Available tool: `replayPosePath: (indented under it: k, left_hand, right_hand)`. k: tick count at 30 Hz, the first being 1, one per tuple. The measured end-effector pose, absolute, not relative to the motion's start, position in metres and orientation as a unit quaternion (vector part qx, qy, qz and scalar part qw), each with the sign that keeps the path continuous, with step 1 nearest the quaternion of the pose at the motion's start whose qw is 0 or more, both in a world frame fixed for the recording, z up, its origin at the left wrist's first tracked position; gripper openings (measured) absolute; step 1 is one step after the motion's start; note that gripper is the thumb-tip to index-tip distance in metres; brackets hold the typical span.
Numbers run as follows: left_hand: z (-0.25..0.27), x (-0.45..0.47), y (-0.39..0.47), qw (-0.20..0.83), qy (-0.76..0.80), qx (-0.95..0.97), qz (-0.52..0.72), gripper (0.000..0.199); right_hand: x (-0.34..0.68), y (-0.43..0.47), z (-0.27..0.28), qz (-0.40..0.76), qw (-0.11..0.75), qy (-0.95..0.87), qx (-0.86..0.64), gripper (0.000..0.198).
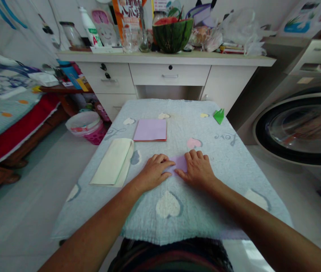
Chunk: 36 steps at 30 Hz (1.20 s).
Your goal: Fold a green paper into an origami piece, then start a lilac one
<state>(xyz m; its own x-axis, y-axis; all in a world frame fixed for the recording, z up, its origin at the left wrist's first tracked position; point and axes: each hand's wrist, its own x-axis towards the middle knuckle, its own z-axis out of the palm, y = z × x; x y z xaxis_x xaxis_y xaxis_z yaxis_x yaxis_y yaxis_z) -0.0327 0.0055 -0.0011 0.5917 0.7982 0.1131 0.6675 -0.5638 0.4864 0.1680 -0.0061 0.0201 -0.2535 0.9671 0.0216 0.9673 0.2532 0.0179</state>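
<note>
A small lilac paper piece (179, 162) lies flat on the light blue cloth-covered table (228, 166). My left hand (153, 172) presses on its left side, fingers together and flat. My right hand (197, 168) presses on its right side, covering part of the paper. Behind them a stack of lilac paper sheets (150, 130) with a red edge lies on the cloth. A folded green paper shape (219, 115) stands near the far right edge of the table.
A cream folded cloth (115, 161) lies at the left of the table. Beyond stands a white desk (174, 73) with a halved watermelon (172, 33) and clutter. A washing machine (302, 124) is at right, a pink basin (87, 126) and a bed (4, 113) at left.
</note>
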Motion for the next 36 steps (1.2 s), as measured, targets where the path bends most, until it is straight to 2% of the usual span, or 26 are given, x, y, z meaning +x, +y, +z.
replayPosePath:
  k: [5,10,24,36]
  left_hand:
    - [0.001,-0.035,0.007,0.216,0.414,0.873,0.142,0.043]
    - [0.002,-0.035,0.008,0.224,0.41,0.874,0.136,0.044]
    - [0.001,-0.037,0.009,0.22,0.403,0.881,0.116,0.054]
    - [-0.004,-0.039,0.009,0.211,0.396,0.885,0.121,0.053]
  right_hand:
    - [0.16,-0.01,0.016,-0.022,0.02,-0.778,-0.628,0.07]
    - [0.156,-0.013,0.014,-0.026,0.026,-0.774,-0.632,0.073]
    - [0.195,-0.007,0.004,-0.01,0.063,-0.789,-0.611,0.059]
    - [0.246,-0.004,-0.009,-0.024,0.082,-0.755,-0.65,0.07]
